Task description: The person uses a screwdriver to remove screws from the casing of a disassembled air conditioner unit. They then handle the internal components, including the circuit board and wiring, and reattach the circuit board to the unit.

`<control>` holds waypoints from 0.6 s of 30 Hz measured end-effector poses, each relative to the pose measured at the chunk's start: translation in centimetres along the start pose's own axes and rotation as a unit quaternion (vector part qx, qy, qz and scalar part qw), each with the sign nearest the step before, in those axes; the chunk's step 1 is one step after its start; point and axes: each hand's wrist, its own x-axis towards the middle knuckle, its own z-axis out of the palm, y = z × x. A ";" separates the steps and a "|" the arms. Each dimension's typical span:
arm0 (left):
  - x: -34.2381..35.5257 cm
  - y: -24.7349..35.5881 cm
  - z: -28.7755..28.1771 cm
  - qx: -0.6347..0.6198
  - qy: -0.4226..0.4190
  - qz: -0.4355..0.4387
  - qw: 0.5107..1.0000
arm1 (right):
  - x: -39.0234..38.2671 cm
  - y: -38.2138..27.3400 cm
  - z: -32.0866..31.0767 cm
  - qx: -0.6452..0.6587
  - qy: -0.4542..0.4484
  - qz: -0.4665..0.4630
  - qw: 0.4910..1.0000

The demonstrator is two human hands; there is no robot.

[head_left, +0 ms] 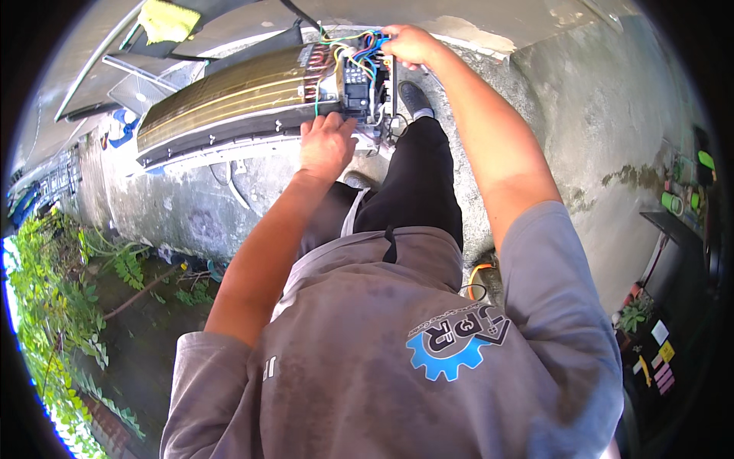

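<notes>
An air conditioner indoor unit lies uncovered in front of me, its gold-finned coil showing. At its right end, coloured wires run over a dark electrical box. My right hand reaches to the far right corner, its fingers bent and closed at the wire bundle beside a blue part; the fingertips are partly hidden. On the near edge, left of the box's lower end, rests my left hand. Its fingers are slightly bent and the thumb stands apart, with nothing visibly held.
A yellow cloth lies at the far left. The unit stands by a concrete ledge, with green plants below it on the left. My shoe is close to the unit's right end. An orange-handled thing lies by my right side.
</notes>
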 end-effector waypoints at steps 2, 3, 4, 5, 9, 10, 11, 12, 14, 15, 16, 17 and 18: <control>0.6 -0.4 0.2 0.019 -0.009 0.007 1.000 | 0.4 0.1 -0.1 0.014 -0.014 0.007 1.000; 0.7 -0.6 0.2 0.026 -0.013 0.015 0.999 | 0.7 0.0 -0.2 0.022 -0.027 0.007 0.999; 0.9 -0.8 0.3 0.032 -0.017 0.023 0.999 | 0.9 0.0 -0.3 0.012 -0.033 0.016 0.999; 1.1 -0.9 0.3 0.038 -0.019 0.033 0.999 | 1.1 0.0 -0.4 0.007 -0.040 0.020 0.999; 2.0 -1.2 0.9 0.051 -0.014 0.049 0.997 | 0.8 -0.1 -0.5 0.018 -0.029 0.007 0.999; 2.1 -1.3 1.1 0.049 -0.014 0.051 0.997 | 0.5 0.0 -0.5 0.010 -0.020 0.004 1.000; 2.1 -1.4 1.2 0.047 0.000 0.053 0.997 | 0.2 0.0 -0.4 0.012 -0.022 -0.003 1.000; 2.2 -1.4 1.4 0.044 0.003 0.052 0.998 | -0.1 0.1 -0.3 0.015 -0.014 -0.007 1.000; 2.1 -1.4 1.7 0.031 0.002 0.046 0.998 | -0.3 0.1 -0.1 0.010 -0.010 0.000 1.000; 2.0 -1.5 1.8 0.023 -0.002 0.043 0.999 | -0.3 0.1 -0.1 0.008 -0.007 0.006 1.000; 1.9 -1.6 1.9 0.020 -0.009 0.038 0.999 | -0.1 0.1 -0.1 0.012 -0.014 0.011 1.000; 1.9 -1.6 1.9 0.012 0.005 0.041 0.999 | 0.2 0.0 -0.2 0.020 -0.030 0.020 0.999; 1.9 -1.6 1.8 0.007 0.014 0.040 0.999 | 0.7 -0.2 -0.3 -0.004 -0.038 0.035 0.999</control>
